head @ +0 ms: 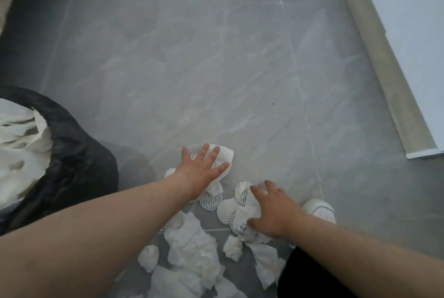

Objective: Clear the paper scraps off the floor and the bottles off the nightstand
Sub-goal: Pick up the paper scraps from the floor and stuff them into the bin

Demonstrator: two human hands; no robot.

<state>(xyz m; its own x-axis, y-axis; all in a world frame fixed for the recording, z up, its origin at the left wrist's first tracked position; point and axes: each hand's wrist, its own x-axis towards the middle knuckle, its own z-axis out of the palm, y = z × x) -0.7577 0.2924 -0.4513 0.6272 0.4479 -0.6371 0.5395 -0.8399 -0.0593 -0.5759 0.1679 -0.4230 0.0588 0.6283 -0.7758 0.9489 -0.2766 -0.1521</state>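
Scraps (192,249) of white paper lie heaped on the grey floor (216,69) at 6 o'clock, some printed with a dashed pattern. The left hand (201,168) lies flat with its fingers straight and spread, pressing a crumpled scrap (224,157) at the heap's 12 o'clock edge. The right hand (274,211) rests on patterned scraps (241,193) at the heap's 3 o'clock side, fingers bent; I cannot tell whether it grips them. A black-bagged bin (72,153) sits at 9 o'clock with white paper (19,148) inside. A white shoe (319,210) is just beside the right hand, at its 3 o'clock. White furniture (408,21) stands at 2 o'clock.
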